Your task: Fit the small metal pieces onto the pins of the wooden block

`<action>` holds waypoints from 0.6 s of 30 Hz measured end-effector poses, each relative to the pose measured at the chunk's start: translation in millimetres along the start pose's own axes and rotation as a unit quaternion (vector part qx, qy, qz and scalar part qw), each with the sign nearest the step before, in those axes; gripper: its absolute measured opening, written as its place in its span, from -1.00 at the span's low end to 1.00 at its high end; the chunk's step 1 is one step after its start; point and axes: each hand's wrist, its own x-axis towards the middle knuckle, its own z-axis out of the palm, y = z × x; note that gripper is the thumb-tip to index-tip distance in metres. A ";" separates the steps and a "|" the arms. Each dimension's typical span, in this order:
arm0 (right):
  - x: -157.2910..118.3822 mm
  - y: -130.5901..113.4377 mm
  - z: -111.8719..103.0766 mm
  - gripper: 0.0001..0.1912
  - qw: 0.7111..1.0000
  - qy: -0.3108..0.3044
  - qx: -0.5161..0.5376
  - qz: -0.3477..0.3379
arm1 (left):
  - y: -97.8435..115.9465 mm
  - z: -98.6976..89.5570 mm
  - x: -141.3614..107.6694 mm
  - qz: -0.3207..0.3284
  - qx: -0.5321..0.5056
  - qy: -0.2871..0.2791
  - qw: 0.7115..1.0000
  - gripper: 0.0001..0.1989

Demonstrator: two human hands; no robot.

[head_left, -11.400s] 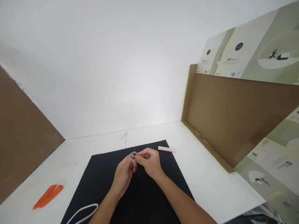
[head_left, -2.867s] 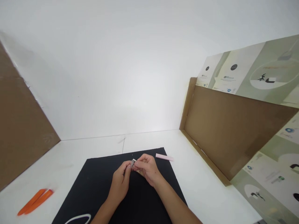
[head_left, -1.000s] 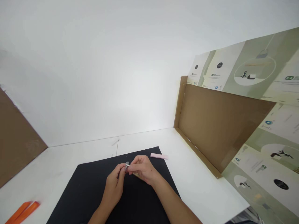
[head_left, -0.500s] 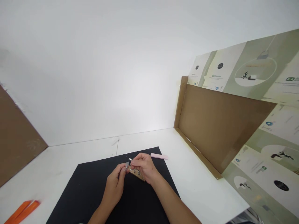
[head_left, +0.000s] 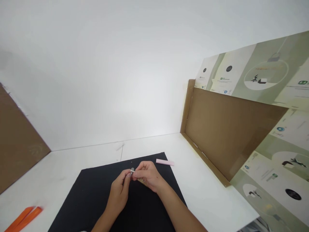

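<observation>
Two bare hands meet over one black mat [head_left: 96, 193]. The left hand [head_left: 119, 190] pinches one small grey piece [head_left: 132, 169] between thumb and fingertips; the right hand [head_left: 149, 176], pinched nearly shut, has one small silver piece [head_left: 133, 171] at its fingertips, against the grey one. One wooden strip [head_left: 143, 182] shows below the right hand, mostly hidden; whether it is held I cannot tell. One pink strip [head_left: 164, 162] overhangs the mat's edge, and two orange strips [head_left: 20, 218] lie on the white table [head_left: 212, 196]
</observation>
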 end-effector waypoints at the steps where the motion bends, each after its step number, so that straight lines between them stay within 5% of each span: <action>1: -0.2 0.1 0.5 -0.66 1.000 0.001 -0.003 0.003 | 0.1 -0.1 0.0 0.001 0.000 0.000 1.000 -0.67; 18: 3.6 4.9 0.7 -0.70 0.999 0.025 0.033 -0.011 | -0.7 0.4 0.2 0.012 -0.006 0.007 1.000 -0.67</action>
